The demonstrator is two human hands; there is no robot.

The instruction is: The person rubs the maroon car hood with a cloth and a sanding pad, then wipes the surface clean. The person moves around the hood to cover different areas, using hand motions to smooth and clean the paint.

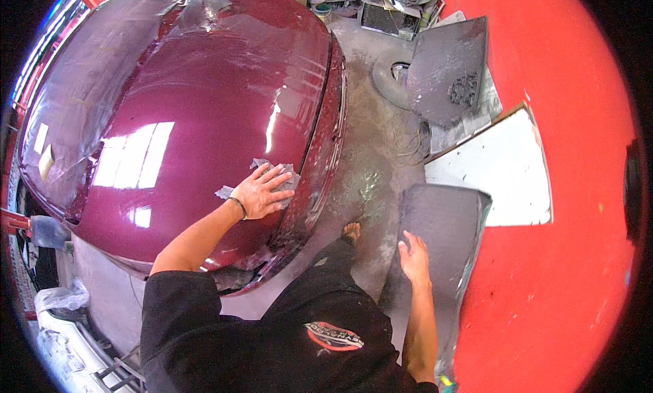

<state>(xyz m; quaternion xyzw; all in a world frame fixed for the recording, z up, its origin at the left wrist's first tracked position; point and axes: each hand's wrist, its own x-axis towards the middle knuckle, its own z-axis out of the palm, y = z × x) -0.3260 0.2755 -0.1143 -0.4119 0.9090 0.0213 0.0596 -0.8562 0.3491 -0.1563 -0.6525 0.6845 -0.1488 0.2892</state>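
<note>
My left hand point(258, 193) lies flat with its fingers spread on a crumpled grey cloth point(290, 182), pressing it against a glossy maroon car panel point(224, 87). Part of the cloth is hidden beneath the palm, and a loose end sticks out by the wrist, which wears a dark band. Near the panel's right edge, a seam runs lengthwise, close to the cloth. My right hand point(414, 258) hangs at my right side with nothing in it, its fingers loosely bent and apart. In this view it appears over a dark grey sheet point(435, 223) that leans by the wall.
A red wall point(564, 73) runs along the right. Against it stand a white panel point(500, 168) and another dark panel point(449, 70), beside a tire point(389, 80). Car parts point(389, 17) are piled at the back. Dusty concrete floor point(364, 168) lies between car and wall.
</note>
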